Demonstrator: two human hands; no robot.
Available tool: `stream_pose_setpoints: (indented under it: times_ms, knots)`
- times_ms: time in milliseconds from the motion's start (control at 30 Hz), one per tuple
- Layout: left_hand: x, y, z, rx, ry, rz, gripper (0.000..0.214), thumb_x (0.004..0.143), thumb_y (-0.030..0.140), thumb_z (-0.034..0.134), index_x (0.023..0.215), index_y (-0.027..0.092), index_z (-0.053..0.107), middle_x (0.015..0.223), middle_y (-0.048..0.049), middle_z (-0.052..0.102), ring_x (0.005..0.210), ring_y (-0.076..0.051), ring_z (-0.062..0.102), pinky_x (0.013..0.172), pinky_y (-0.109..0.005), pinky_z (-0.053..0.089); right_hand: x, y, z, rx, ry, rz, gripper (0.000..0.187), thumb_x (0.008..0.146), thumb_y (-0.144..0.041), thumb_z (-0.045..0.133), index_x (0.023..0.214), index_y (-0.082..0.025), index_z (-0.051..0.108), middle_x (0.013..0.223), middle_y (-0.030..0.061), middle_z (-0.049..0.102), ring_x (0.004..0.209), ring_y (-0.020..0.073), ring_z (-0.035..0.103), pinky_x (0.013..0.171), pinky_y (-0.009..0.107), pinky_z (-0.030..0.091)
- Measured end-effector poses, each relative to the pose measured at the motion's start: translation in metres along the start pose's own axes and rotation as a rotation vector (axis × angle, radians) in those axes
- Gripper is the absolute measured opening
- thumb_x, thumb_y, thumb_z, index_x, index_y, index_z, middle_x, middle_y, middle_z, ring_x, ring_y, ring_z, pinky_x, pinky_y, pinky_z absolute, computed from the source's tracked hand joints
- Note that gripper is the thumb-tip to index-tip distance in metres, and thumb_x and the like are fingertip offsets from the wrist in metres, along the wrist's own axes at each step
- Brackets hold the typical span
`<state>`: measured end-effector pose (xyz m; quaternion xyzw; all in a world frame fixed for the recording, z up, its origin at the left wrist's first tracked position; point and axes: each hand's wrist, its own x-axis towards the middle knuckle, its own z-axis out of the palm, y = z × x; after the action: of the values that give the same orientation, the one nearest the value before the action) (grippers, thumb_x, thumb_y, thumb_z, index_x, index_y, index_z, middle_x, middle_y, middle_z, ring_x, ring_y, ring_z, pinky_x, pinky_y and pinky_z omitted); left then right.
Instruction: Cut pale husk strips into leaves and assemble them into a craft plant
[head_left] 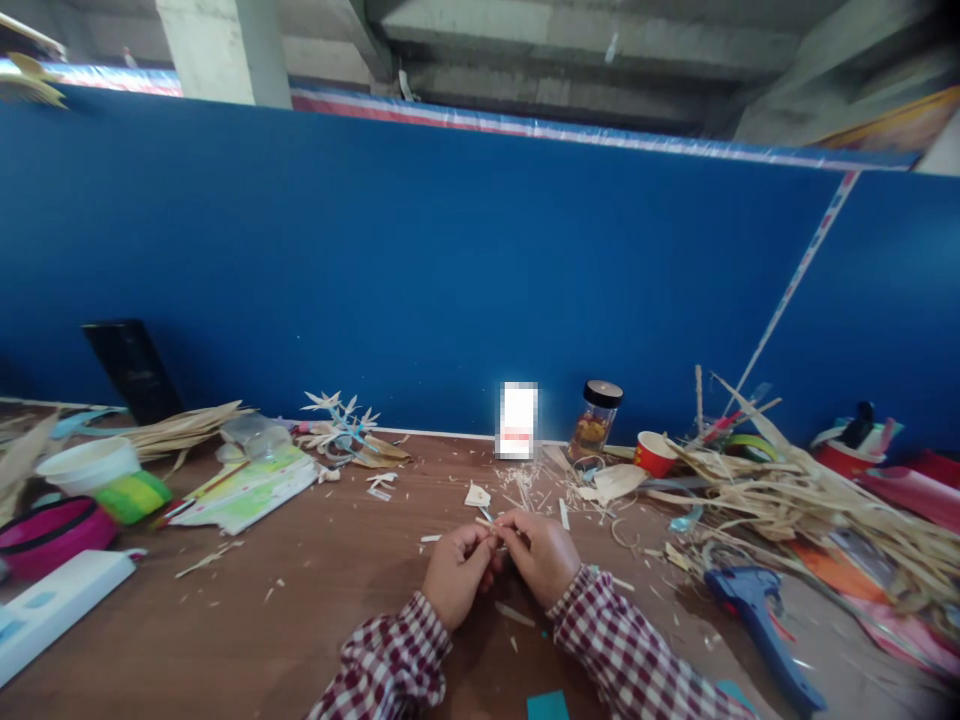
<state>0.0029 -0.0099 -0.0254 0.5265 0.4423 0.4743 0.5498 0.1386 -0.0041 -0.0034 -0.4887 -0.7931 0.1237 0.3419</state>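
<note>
My left hand (463,572) and my right hand (541,552) meet over the middle of the brown table, fingertips nearly touching. Between the left thumb and fingers is a small pale strip (481,521), its short end showing. A thin, greyish, metal-looking tip (487,514) sticks out by the right fingertips; the rest of whatever the right hand pinches is hidden. Just beyond the fingers lies a small cream-coloured piece (477,495). Thin pale shavings (523,487) are scattered behind it, and a curved sliver (516,612) rests below the hands.
A blue glue gun (769,630) lies at right, before a heap of dry husk strips (817,480). Behind stand a black-lidded jar (596,415) and a red paper cup (655,454). Husk flowers (345,425), a white cup (90,465) and a white power strip (60,610) are left.
</note>
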Motion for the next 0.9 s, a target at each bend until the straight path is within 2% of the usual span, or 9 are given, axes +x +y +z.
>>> stream_pose_setpoints:
  times_ms: [167,300,400,533,633,767,900]
  knots:
    - [-0.004,0.005,0.001,0.02,-0.023,-0.008,0.028,0.07,0.041,0.054,0.065,0.013,0.056,0.052,0.0006,0.056,0.039,-0.007,0.045,0.04,-0.018,0.036,0.002,0.01,-0.002,-0.086,0.038,0.02,0.023,0.085,-0.029,0.04,0.08,-0.024,0.062,0.072,-0.0001,0.065,0.068,0.0153,0.059,0.061,0.024,0.041]
    - [-0.007,0.007,0.003,-0.03,-0.082,0.018,0.03,0.07,0.043,0.055,0.073,0.013,0.06,0.055,-0.0005,0.059,0.041,-0.007,0.047,0.041,-0.018,0.036,0.008,0.026,-0.013,-0.206,0.142,0.146,0.023,0.083,-0.03,0.042,0.077,-0.022,0.062,0.07,0.0018,0.066,0.063,0.0159,0.06,0.057,0.024,0.04]
    - [-0.002,0.003,0.001,-0.064,-0.038,-0.019,0.032,0.068,0.044,0.056,0.075,0.013,0.06,0.054,0.0011,0.056,0.039,-0.006,0.044,0.039,-0.018,0.035,0.011,0.024,-0.023,-0.226,0.199,0.142,0.027,0.085,-0.032,0.037,0.08,-0.02,0.061,0.072,0.0035,0.065,0.064,0.0162,0.059,0.059,0.025,0.04]
    - [0.003,-0.001,-0.003,-0.031,0.0,-0.01,0.03,0.068,0.044,0.055,0.07,0.014,0.059,0.049,0.0038,0.051,0.036,-0.006,0.04,0.037,-0.018,0.032,0.008,0.0,-0.029,-0.176,0.148,-0.01,0.023,0.083,-0.034,0.042,0.089,-0.021,0.06,0.076,0.0026,0.063,0.062,0.0145,0.056,0.057,0.023,0.039]
    - [0.001,0.003,-0.003,0.086,0.016,0.046,0.026,0.069,0.039,0.055,0.064,0.014,0.059,0.047,0.0038,0.049,0.036,-0.006,0.038,0.037,-0.018,0.028,0.006,-0.013,-0.026,-0.158,0.099,-0.071,0.017,0.082,-0.031,0.045,0.083,-0.021,0.06,0.076,0.0021,0.062,0.063,0.0138,0.055,0.057,0.022,0.038]
    - [-0.003,0.009,-0.003,0.196,0.091,0.146,0.022,0.07,0.033,0.054,0.065,0.014,0.063,0.048,0.0022,0.05,0.042,-0.008,0.041,0.041,-0.02,0.031,0.005,-0.012,-0.021,-0.187,0.088,-0.078,0.023,0.085,-0.027,0.04,0.07,-0.02,0.056,0.069,0.0017,0.058,0.065,0.0136,0.053,0.059,0.022,0.036]
    - [0.001,0.007,-0.008,0.173,0.194,0.14,0.023,0.069,0.034,0.055,0.069,0.013,0.063,0.047,0.0027,0.049,0.042,-0.009,0.042,0.042,-0.02,0.033,0.004,-0.004,-0.016,-0.209,0.03,-0.058,0.022,0.085,-0.027,0.04,0.071,-0.02,0.055,0.068,0.0006,0.059,0.063,0.0129,0.053,0.057,0.021,0.034]
